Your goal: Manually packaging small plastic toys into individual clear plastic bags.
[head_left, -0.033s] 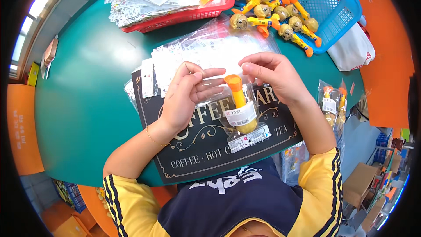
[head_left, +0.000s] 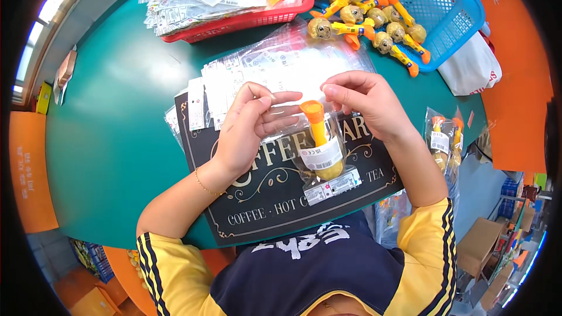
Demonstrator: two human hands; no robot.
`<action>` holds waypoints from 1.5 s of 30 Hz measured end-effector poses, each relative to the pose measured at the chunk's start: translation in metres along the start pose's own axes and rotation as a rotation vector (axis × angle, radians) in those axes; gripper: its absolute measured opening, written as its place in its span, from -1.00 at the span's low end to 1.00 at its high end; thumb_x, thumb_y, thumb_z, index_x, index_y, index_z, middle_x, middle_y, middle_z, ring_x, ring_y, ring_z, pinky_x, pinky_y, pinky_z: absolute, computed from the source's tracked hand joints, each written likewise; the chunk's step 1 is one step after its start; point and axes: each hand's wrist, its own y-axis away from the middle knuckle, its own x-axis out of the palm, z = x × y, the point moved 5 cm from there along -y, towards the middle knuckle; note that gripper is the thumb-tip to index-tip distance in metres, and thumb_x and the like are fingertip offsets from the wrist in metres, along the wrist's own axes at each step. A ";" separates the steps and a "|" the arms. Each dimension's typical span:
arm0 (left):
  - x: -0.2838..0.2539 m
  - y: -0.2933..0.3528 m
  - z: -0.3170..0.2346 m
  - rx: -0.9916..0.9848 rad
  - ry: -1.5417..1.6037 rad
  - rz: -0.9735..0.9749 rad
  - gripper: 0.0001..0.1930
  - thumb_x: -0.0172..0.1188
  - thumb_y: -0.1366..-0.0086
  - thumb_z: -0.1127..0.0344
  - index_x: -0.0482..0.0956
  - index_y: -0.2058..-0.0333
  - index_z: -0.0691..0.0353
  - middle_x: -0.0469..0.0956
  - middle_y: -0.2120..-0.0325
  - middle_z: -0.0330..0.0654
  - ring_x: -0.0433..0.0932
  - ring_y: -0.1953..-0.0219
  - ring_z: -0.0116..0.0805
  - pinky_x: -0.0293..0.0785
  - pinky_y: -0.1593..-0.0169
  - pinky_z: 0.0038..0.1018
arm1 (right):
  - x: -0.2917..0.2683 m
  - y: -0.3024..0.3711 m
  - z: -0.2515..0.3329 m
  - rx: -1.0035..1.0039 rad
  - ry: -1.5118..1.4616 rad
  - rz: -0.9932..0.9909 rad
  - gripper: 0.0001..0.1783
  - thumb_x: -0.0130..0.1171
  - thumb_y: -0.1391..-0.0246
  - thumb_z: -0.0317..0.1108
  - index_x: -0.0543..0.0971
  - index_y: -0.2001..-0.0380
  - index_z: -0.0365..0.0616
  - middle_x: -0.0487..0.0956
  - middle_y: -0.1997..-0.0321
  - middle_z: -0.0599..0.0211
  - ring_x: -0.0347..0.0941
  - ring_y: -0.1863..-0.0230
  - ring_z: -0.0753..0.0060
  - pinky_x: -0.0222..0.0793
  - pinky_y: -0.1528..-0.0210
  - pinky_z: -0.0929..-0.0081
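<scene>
Two bare hands are seen from above in the head view, both raised over a dark rectangular mat (head_left: pixel 257 199) with pale ornamental lettering, laid on a smooth teal table (head_left: pixel 111 134). A clear, crinkled plastic bag (head_left: pixel 328 158) is held between them; inside it a toy (head_left: pixel 321 140) is enclosed, with a slim orange stem, a flared orange cap and a rounded yellow base wrapped in a white label. The left hand (head_left: pixel 249 131) is curled, its grip closed on the bag's upper left edge with the fingers laid across the film. The right hand (head_left: pixel 366 102) is pinched shut on the bag's top right edge, beside the orange cap. A small white sticker strip (head_left: pixel 332 187) is seen on the bag's lower end, over the mat.

Beyond the hands, a loose stack of glossy empty bags (head_left: pixel 275 64) is spread on the table. A shallow red mesh basket (head_left: pixel 246 20) is filled with more flat bags. A blue mesh basket (head_left: pixel 445 6) lies tipped, and yellow-headed toys with orange stems (head_left: pixel 366 26) are spilled from it. Two bagged toys (head_left: pixel 445 140) are seen at the table's right edge.
</scene>
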 end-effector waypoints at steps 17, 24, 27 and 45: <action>-0.006 -0.003 0.011 -0.131 -0.213 -0.152 -0.71 0.07 -0.32 0.30 0.45 0.07 0.36 0.54 0.24 -0.12 0.53 0.39 -0.49 0.53 0.22 -0.55 | -0.003 0.000 -0.019 0.036 -0.177 0.046 -0.90 0.11 -0.14 -0.37 0.49 0.31 -0.15 0.55 0.38 0.39 0.39 0.49 0.69 0.28 0.44 0.77; -0.004 -0.004 0.015 -0.206 -0.238 -0.081 -0.70 0.10 -0.30 0.33 0.44 0.04 0.36 0.55 0.26 -0.14 0.52 0.41 -0.51 0.51 0.30 -0.60 | 0.001 0.002 -0.017 0.027 -0.170 0.076 -0.91 0.09 -0.15 -0.37 0.48 0.32 -0.15 0.54 0.39 0.40 0.41 0.48 0.69 0.26 0.44 0.78; -0.006 -0.003 0.017 -0.212 -0.299 -0.066 -0.74 0.08 -0.31 0.34 0.44 0.09 0.34 0.55 0.23 -0.13 0.51 0.40 -0.53 0.49 0.31 -0.61 | 0.000 0.001 -0.017 0.019 -0.168 0.063 -0.92 0.08 -0.15 -0.38 0.46 0.32 -0.15 0.54 0.39 0.40 0.41 0.48 0.69 0.28 0.44 0.77; -0.002 -0.004 0.007 -0.087 -0.156 -0.128 -0.76 -0.02 -0.33 0.41 0.34 0.05 0.32 0.50 0.36 -0.19 0.50 0.38 -0.52 0.55 0.22 -0.51 | -0.004 -0.004 -0.026 0.039 -0.205 0.080 -0.92 0.07 -0.15 -0.36 0.43 0.33 -0.11 0.54 0.31 0.39 0.36 0.40 0.72 0.27 0.35 0.77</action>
